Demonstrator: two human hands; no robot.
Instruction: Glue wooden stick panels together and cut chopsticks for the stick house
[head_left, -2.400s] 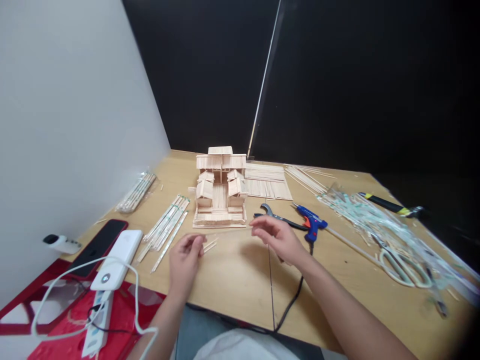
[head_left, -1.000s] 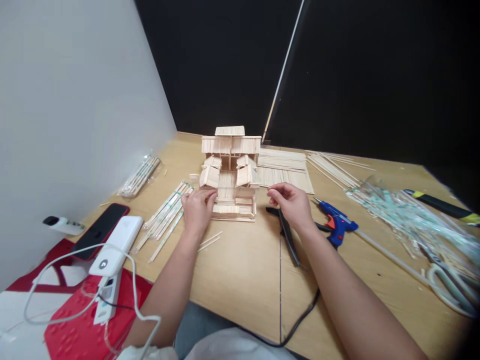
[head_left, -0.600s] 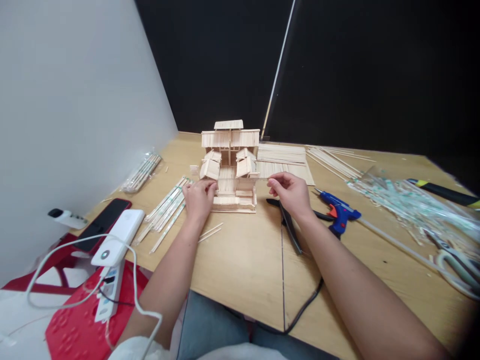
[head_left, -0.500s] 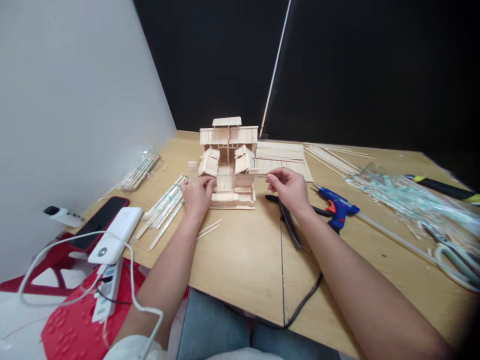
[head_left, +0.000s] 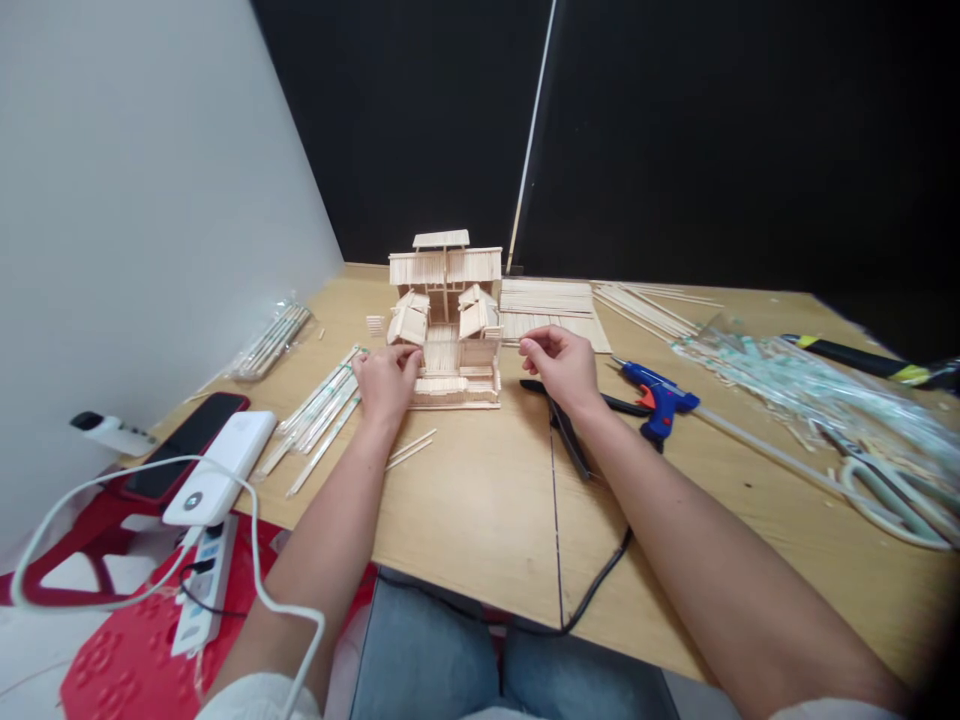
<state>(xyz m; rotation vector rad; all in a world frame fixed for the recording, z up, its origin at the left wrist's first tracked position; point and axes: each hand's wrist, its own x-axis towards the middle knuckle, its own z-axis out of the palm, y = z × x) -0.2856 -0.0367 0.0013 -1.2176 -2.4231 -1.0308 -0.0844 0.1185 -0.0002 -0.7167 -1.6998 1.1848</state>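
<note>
A small house model of thin wooden sticks (head_left: 442, 358) stands upright at the middle of the table. At its front left corner is my left hand (head_left: 388, 378), fingers closed together against the model; whatever lies between them is hidden. My right hand (head_left: 559, 365) hovers just right of the model, thumb and fingertips pinched together; anything in the pinch is too small to make out. Below that hand lie black pliers (head_left: 570, 440), partly covered by it. A blue glue gun (head_left: 660, 396) rests farther right. Two loose sticks (head_left: 411, 450) lie in front of the model.
Wrapped stick bundles (head_left: 319, 415) and a bagged bundle (head_left: 271, 340) lie left. Flat stick panels (head_left: 551, 312) sit behind my right hand. Scissors (head_left: 885, 490) and plastic wrappers (head_left: 810, 385) are at right. A power bank (head_left: 221, 468) and phone (head_left: 187, 445) sit at lower left.
The whole view has shifted slightly, so everything appears a little farther left. Both hands keep nearly the same pose beside the model.
</note>
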